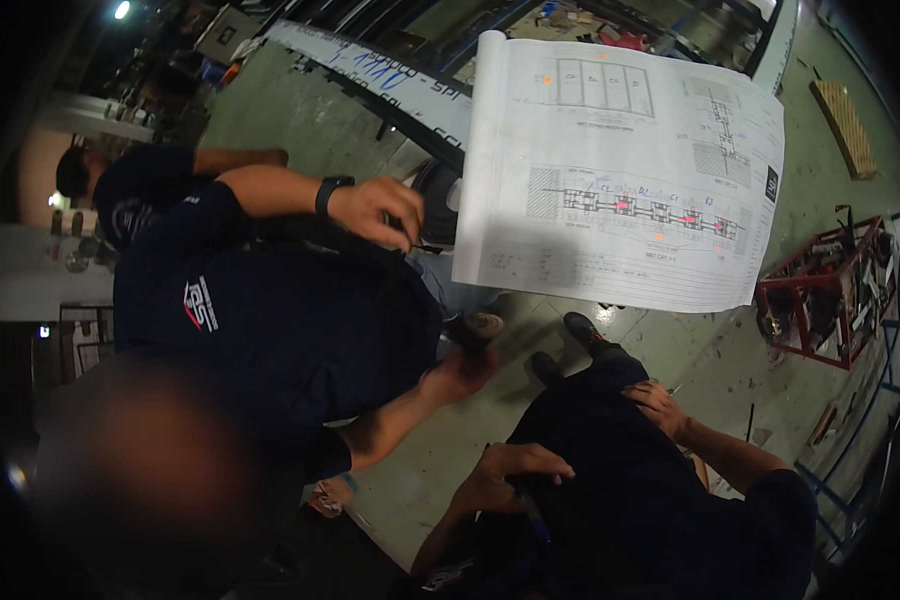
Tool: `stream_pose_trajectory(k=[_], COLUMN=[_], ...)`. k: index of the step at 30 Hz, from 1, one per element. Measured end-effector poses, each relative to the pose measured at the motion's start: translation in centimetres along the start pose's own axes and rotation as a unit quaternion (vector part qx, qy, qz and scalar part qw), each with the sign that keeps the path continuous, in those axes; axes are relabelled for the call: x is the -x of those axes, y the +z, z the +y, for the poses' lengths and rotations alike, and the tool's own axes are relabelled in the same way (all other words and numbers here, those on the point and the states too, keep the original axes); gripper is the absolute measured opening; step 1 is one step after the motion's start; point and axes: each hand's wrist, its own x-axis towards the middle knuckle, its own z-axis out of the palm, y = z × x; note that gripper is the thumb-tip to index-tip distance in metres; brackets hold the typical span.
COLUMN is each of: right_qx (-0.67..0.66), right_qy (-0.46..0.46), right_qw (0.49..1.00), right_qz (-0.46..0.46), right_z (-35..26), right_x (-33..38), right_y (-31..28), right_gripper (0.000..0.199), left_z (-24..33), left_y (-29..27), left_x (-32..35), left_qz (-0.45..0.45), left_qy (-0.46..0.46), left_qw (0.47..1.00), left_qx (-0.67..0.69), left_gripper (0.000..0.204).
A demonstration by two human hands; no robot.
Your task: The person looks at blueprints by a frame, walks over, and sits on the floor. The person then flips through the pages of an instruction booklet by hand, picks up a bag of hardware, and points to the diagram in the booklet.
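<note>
My left hand (510, 468) rests with bent fingers on my dark trousers (610, 480) near the waist and holds nothing I can see. My right hand (658, 404) lies flat on my right thigh, fingers apart and empty. In front of me a co-worker in a dark shirt (290, 330) holds up a large white drawing sheet (620, 160) with plans and pink marks. The co-worker's hand with a black wristwatch (375, 210) is at the sheet's rolled left edge. The other hand (460, 372) hangs lower, near my knees.
My dark shoes (582, 330) stand on a green-grey concrete floor (700, 350). A red metal rack with tools (830, 290) stands at right, blue frames (860, 440) beyond it. Long metal profiles (390, 80) lie at the back. Another person (120, 185) is at far left.
</note>
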Motion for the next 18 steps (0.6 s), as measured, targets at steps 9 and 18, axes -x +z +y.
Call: stream_pose_trajectory(k=[9, 18], right_qx=[0.169, -0.226], right_qy=[0.065, 0.064], right_qw=[0.953, 0.963], right_qz=[-0.244, -0.134], right_z=[-2.7, -15.6], right_x=[-8.1, -16.2], right_y=[-5.5, -4.8], right_gripper=[0.039, 0.046], left_z=[-3.4, -5.8], left_y=[1.6, 1.9], left_x=[-0.2, 2.7], left_qz=[0.218, 0.252], left_qy=[0.047, 0.064], left_qw=[0.971, 0.966], left_qx=[0.081, -0.002], left_gripper=[0.070, 0.026])
